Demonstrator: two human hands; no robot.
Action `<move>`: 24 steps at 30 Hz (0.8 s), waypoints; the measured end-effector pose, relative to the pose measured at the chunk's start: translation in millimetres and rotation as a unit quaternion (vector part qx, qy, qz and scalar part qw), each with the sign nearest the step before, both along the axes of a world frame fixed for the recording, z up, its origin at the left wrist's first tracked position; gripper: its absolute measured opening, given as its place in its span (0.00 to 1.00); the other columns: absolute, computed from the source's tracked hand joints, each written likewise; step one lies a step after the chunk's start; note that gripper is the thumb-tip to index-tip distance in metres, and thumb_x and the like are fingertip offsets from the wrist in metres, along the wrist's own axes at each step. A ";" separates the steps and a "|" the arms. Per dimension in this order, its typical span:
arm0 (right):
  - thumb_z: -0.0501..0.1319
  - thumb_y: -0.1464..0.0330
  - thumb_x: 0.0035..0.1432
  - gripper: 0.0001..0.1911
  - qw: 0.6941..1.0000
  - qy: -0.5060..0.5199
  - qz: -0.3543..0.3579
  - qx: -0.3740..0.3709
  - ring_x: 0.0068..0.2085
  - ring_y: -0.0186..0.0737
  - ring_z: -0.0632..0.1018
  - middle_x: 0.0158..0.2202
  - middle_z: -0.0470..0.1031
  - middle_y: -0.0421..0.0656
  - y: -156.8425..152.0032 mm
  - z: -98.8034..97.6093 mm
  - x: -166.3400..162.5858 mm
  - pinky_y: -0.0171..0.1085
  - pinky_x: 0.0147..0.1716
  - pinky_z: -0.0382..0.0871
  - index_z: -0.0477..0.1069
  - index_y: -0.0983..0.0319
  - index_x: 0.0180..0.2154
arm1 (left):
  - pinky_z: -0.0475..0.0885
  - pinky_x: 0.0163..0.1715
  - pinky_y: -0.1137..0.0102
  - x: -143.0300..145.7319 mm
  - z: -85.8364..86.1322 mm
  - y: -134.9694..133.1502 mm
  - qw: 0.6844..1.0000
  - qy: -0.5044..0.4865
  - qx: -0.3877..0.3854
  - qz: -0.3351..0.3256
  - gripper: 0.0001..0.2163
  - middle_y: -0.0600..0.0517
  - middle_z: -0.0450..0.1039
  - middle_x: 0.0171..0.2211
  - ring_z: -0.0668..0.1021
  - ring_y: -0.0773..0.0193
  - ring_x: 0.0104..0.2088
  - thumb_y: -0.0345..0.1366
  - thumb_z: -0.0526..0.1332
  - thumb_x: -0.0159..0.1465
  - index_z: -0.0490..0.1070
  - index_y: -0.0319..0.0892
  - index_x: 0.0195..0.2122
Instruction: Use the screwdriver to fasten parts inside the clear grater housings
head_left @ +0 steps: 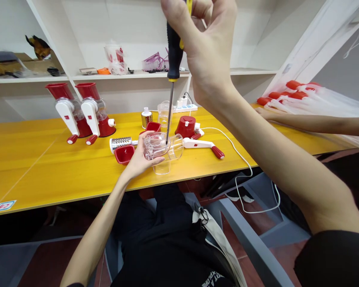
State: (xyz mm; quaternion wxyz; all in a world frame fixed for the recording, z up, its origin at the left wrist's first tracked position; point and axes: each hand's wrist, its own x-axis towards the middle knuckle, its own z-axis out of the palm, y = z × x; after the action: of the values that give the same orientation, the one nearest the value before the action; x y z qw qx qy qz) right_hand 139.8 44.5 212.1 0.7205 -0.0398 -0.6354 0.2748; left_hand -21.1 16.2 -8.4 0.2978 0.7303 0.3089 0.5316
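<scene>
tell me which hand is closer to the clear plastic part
Left. The left hand grips the clear plastic part on the table. The right hand is raised above it, holding the screwdriver by the handle, and only the tip reaches down to the part.

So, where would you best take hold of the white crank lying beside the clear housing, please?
Take the crank by its white arm, from above, pinching across its narrow width: it lies flat on the table with both long sides free. The red knob at its near end is round and may turn.
</scene>
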 end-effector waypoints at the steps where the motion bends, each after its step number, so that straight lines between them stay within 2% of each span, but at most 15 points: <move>1: 0.64 0.77 0.59 0.11 1.000 0.003 -0.009 0.014 0.25 0.20 0.65 0.23 0.64 0.31 0.7 -0.4 0.7 0.25 0.28 0.60 0.61 0.61 0.33 | 0.72 0.63 0.45 -0.2 -0.3 0.2 1.000 0.000 -0.001 -0.001 0.41 0.41 0.68 0.63 0.76 0.46 0.62 0.47 0.77 0.55 0.55 0.51 0.63; 4: 0.62 0.77 0.60 0.11 0.999 -0.011 -0.026 0.037 0.27 0.19 0.68 0.24 0.65 0.30 4.8 -0.6 3.1 0.24 0.29 0.62 0.60 0.61 0.35 | 0.71 0.64 0.45 -1.1 -1.6 1.3 1.000 -0.001 0.000 -0.004 0.41 0.41 0.68 0.63 0.75 0.46 0.62 0.46 0.77 0.54 0.56 0.51 0.63; 7: 0.52 0.76 0.67 0.05 1.000 -0.012 -0.017 0.012 0.27 0.20 0.71 0.24 0.61 0.30 5.4 -0.1 3.3 0.25 0.32 0.68 0.59 0.60 0.41 | 0.70 0.64 0.44 -1.8 -2.3 1.8 1.000 0.001 0.001 -0.002 0.41 0.41 0.67 0.64 0.75 0.45 0.63 0.45 0.77 0.55 0.56 0.51 0.64; 9: 0.48 0.75 0.69 0.06 1.000 -0.003 -0.006 -0.002 0.28 0.20 0.72 0.23 0.60 0.30 2.0 0.2 1.8 0.26 0.34 0.70 0.59 0.60 0.43 | 0.71 0.64 0.44 -1.8 -2.1 1.5 1.000 0.002 0.000 -0.003 0.41 0.41 0.67 0.63 0.75 0.45 0.63 0.45 0.77 0.55 0.56 0.52 0.64; 11: 0.52 0.75 0.68 0.03 1.000 0.001 -0.007 -0.014 0.28 0.19 0.70 0.22 0.60 0.29 -2.4 0.3 0.1 0.25 0.32 0.67 0.60 0.61 0.41 | 0.71 0.63 0.44 -1.5 -1.5 0.9 1.000 0.001 0.000 -0.004 0.41 0.41 0.68 0.63 0.75 0.45 0.62 0.45 0.77 0.55 0.56 0.52 0.64; 13: 0.59 0.75 0.64 0.07 1.000 -0.003 -0.024 -0.013 0.26 0.19 0.68 0.22 0.62 0.29 -4.8 0.2 -0.7 0.24 0.29 0.62 0.61 0.61 0.38 | 0.71 0.64 0.45 -1.3 -0.9 0.4 1.000 -0.001 0.001 -0.003 0.40 0.41 0.68 0.63 0.75 0.45 0.62 0.45 0.77 0.55 0.56 0.51 0.63; 15: 0.62 0.76 0.61 0.10 0.999 -0.008 -0.039 -0.010 0.26 0.19 0.68 0.22 0.64 0.29 -3.6 0.2 -0.3 0.25 0.28 0.61 0.61 0.61 0.34 | 0.71 0.64 0.45 -1.2 -0.7 0.3 1.000 -0.003 0.001 -0.002 0.40 0.42 0.68 0.63 0.75 0.46 0.62 0.45 0.78 0.54 0.57 0.51 0.63; 19: 0.56 0.75 0.65 0.06 1.000 -0.007 -0.014 0.005 0.26 0.21 0.70 0.23 0.64 0.29 4.6 0.0 1.3 0.26 0.28 0.63 0.60 0.60 0.39 | 0.72 0.63 0.46 -1.3 -0.8 0.5 1.000 0.000 0.001 0.006 0.41 0.41 0.68 0.63 0.76 0.46 0.62 0.46 0.78 0.54 0.57 0.50 0.63; 22: 0.50 0.75 0.68 0.06 1.000 0.008 0.013 0.004 0.31 0.23 0.76 0.26 0.66 0.30 4.8 0.1 0.9 0.27 0.31 0.67 0.58 0.60 0.45 | 0.73 0.62 0.46 -1.1 -0.4 0.3 1.000 0.003 -0.002 0.008 0.41 0.41 0.68 0.62 0.76 0.46 0.62 0.47 0.78 0.54 0.56 0.51 0.63; 24: 0.51 0.75 0.69 0.05 1.000 0.000 -0.004 -0.014 0.30 0.21 0.74 0.24 0.63 0.29 0.9 0.4 0.0 0.25 0.29 0.65 0.58 0.61 0.44 | 0.73 0.62 0.46 -0.9 0.0 0.1 1.000 0.002 -0.002 0.006 0.41 0.41 0.68 0.63 0.76 0.46 0.62 0.47 0.78 0.54 0.57 0.51 0.63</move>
State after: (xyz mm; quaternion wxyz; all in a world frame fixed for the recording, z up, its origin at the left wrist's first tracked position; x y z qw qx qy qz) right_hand 139.9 45.4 212.6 0.7211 -0.0519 -0.6312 0.2809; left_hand -22.0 16.3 -8.4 0.2958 0.7289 0.3150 0.5310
